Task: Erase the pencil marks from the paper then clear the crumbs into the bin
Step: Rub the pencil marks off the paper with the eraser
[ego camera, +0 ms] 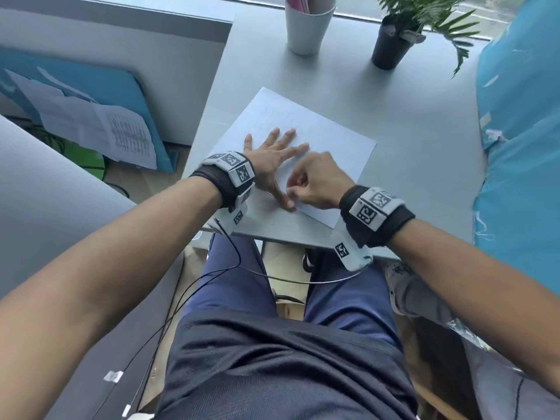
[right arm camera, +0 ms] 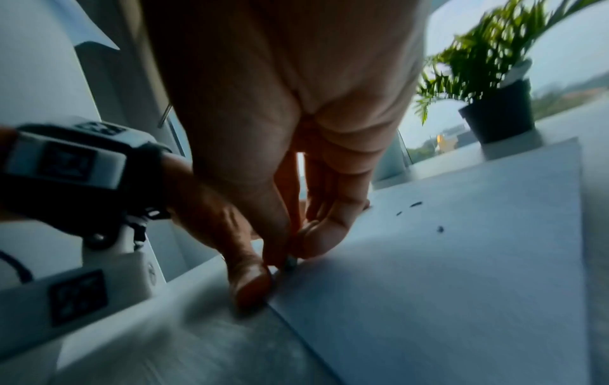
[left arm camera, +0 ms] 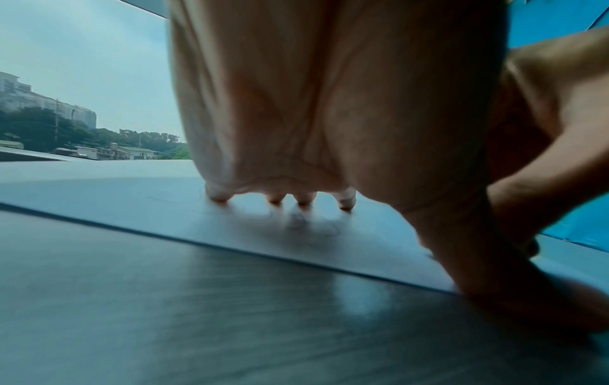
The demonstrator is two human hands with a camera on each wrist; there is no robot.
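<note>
A white sheet of paper [ego camera: 330, 140] lies askew on the grey table [ego camera: 409, 110]. Faint pencil lines [ego camera: 272, 116] show on its far part, and a scribble [left arm camera: 313, 229] lies under my left palm. My left hand [ego camera: 272, 156] presses flat on the sheet with fingers spread; its thumb [right arm camera: 250, 284] sits at the near corner. My right hand [ego camera: 303, 189] is curled just beside that thumb. Its thumb and forefinger pinch a tiny dark eraser stub [right arm camera: 290, 262] against the paper's edge. A few dark crumbs [right arm camera: 440, 229] lie on the sheet [right arm camera: 461, 286].
A white cup [ego camera: 307, 25] and a potted plant [ego camera: 391, 47] stand at the table's far side. A blue covered surface [ego camera: 521, 147] borders the right. The table's near edge [ego camera: 288, 234] is just behind my wrists. No bin is in view.
</note>
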